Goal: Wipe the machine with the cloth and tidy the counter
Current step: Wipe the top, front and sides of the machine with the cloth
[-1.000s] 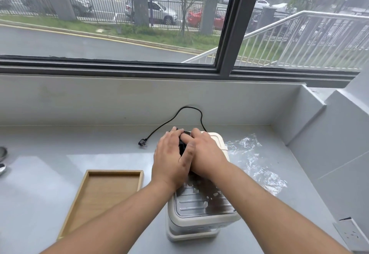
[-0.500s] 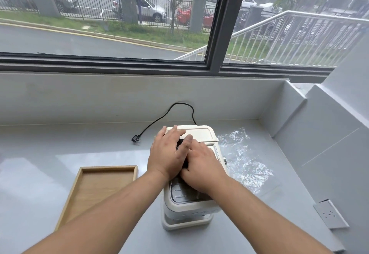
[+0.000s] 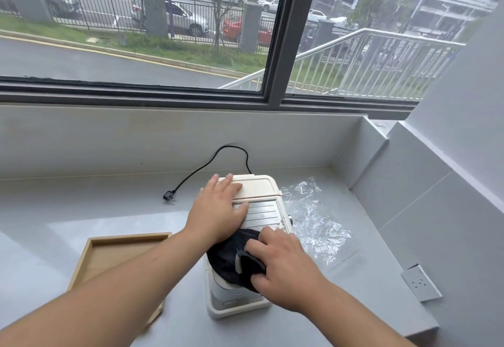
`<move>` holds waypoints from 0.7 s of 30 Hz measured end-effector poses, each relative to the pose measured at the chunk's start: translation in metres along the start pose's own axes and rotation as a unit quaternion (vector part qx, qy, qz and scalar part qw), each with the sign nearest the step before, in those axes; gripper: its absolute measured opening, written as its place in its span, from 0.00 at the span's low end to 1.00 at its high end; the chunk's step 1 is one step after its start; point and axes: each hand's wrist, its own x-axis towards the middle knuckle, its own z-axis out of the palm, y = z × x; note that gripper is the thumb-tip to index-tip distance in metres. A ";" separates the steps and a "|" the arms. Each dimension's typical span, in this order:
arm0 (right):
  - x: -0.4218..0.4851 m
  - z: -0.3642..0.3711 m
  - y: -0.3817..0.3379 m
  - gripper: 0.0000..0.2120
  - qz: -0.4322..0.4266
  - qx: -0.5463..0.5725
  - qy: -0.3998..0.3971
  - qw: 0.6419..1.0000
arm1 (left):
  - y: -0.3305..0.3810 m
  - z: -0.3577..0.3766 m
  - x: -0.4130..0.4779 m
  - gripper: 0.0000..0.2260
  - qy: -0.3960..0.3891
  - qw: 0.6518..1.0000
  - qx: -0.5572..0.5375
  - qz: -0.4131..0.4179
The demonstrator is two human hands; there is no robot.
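You are pressing your left hand (image 3: 218,213) flat on top of the cream machine (image 3: 261,187), with the fingers (image 3: 228,183) lying straight and slightly spread, grasping nothing. Their tips are reaching the far edge of the lid, and the palm is covering part of the ribbed metal plate just behind your right knuckles.

Your right hand (image 3: 285,267) is gripping the dark cloth (image 3: 229,258). The fingers (image 3: 255,245) are curling over a fold of it, and the thumb is tucking in from below, so the cloth is bunching between them. The cloth is lying on the near top edge of the machine and hanging over its front, touching the heel of your left hand.

The machine is standing on the grey counter (image 3: 81,210), directly under both sets of fingers. A black cord (image 3: 207,165) is running from behind the machine, beyond your left fingertips, and is ending in a plug (image 3: 169,197) lying loose on the counter to their left. A wooden tray (image 3: 114,254) is sitting under your left forearm. Crumpled clear plastic wrap (image 3: 313,215) is lying beside the machine, just to the right of your right fingers. A wall socket (image 3: 421,282) is showing further right.
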 end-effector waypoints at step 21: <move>0.090 -0.021 0.056 0.16 0.085 -0.010 0.028 0.996 | -0.006 0.007 0.010 0.25 -0.073 0.997 0.023 -0.028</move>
